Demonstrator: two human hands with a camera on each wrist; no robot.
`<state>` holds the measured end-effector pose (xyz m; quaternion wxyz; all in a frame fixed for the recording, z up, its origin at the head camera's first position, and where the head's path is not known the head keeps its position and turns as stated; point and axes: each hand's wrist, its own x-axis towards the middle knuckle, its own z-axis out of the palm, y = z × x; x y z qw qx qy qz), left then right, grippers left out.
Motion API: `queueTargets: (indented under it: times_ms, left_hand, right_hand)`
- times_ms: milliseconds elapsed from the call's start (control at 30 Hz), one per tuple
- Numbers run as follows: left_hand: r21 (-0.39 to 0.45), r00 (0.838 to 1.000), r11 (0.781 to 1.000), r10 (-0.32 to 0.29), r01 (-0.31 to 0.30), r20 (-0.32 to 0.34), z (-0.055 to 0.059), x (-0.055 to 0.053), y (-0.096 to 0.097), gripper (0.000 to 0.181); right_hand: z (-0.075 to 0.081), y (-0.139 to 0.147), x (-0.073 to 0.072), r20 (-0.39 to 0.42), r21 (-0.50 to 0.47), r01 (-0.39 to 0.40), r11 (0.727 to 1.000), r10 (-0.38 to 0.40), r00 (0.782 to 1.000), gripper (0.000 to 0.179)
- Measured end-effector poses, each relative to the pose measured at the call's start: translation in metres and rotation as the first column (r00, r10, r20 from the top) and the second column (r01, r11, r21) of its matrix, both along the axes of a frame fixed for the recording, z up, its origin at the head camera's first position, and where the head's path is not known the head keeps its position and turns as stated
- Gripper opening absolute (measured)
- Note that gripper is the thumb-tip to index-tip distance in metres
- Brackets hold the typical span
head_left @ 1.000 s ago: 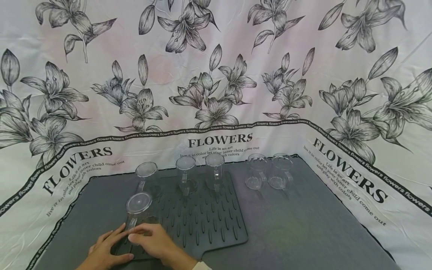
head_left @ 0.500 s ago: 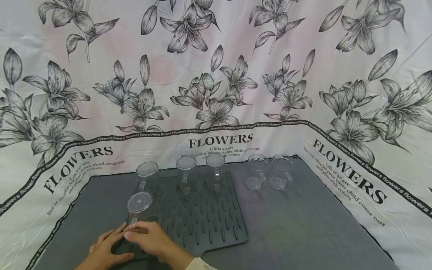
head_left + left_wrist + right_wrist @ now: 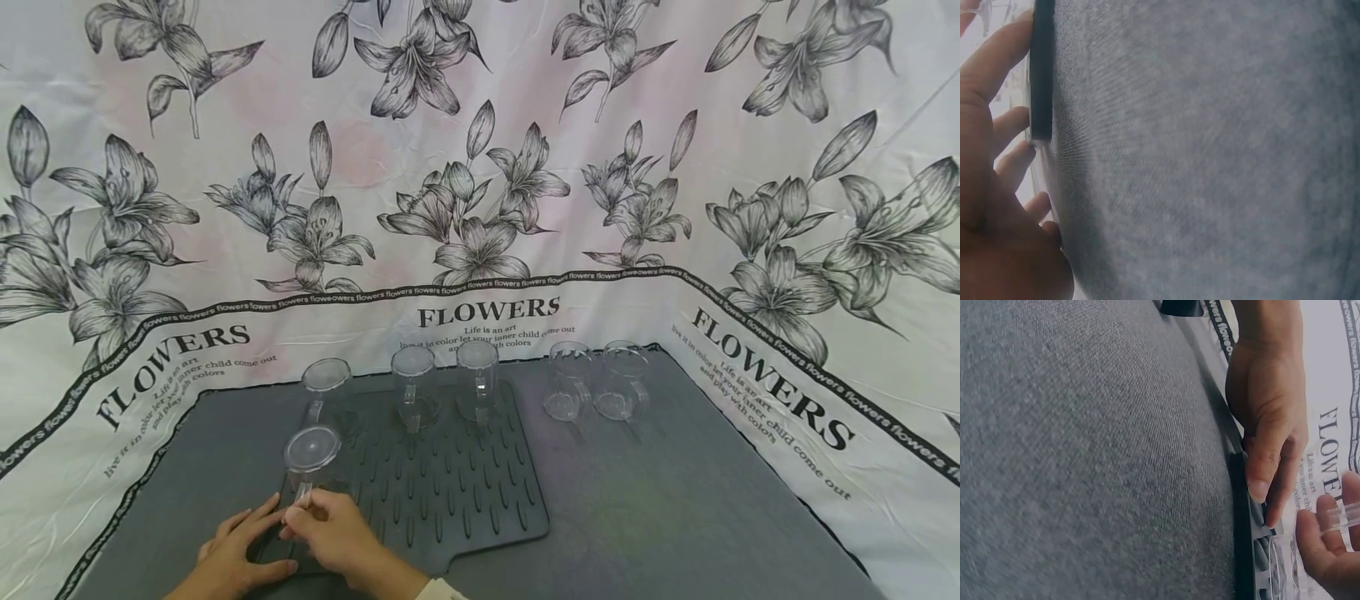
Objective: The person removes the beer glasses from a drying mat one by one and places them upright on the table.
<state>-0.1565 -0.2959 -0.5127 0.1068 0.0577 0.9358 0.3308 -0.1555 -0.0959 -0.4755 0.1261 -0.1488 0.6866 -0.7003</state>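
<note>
An upside-down clear glass mug (image 3: 312, 450) stands at the left front of the dark drying mat (image 3: 465, 492) in the head view. My right hand (image 3: 333, 533) pinches its handle (image 3: 303, 493) between thumb and fingers; in the right wrist view the clear handle (image 3: 1347, 515) shows between the fingertips. My left hand (image 3: 240, 550) lies at the mat's front left corner, fingers extended and touching it. The left wrist view shows the fingers (image 3: 1013, 128) of that hand at the mat's edge (image 3: 1042, 75).
Behind, another upturned mug (image 3: 327, 379) stands at the mat's back left, and two more upturned mugs (image 3: 413, 375) at its back edge. Two upright mugs (image 3: 568, 383) stand right of the mat on the grey cloth (image 3: 660, 500). A flower-printed curtain (image 3: 480, 167) encloses the table's back and sides.
My right hand's fingers have shifted onto the mug's handle. The mug has turned slightly, its handle moving a little to the right. My left hand has stayed in place.
</note>
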Motion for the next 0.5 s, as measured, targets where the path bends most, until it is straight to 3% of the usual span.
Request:
queueTargets:
  times_ms: [333, 500]
  left_hand:
    - [-0.011, 1.0, 1.0, -0.009, 0.009, -0.016, -0.001, -0.001, 0.0, 0.082]
    - [-0.017, 1.0, 1.0, -0.016, 0.015, -0.024, -0.001, -0.001, 0.0, 0.082]
  right_hand:
    - [0.005, 0.005, 0.002, 0.027, -0.086, 0.089, 0.992, -0.087, 0.996, 0.013]
    - [0.008, 0.014, 0.002, 0.014, -0.094, 0.081, 0.992, -0.08, 0.997, 0.013]
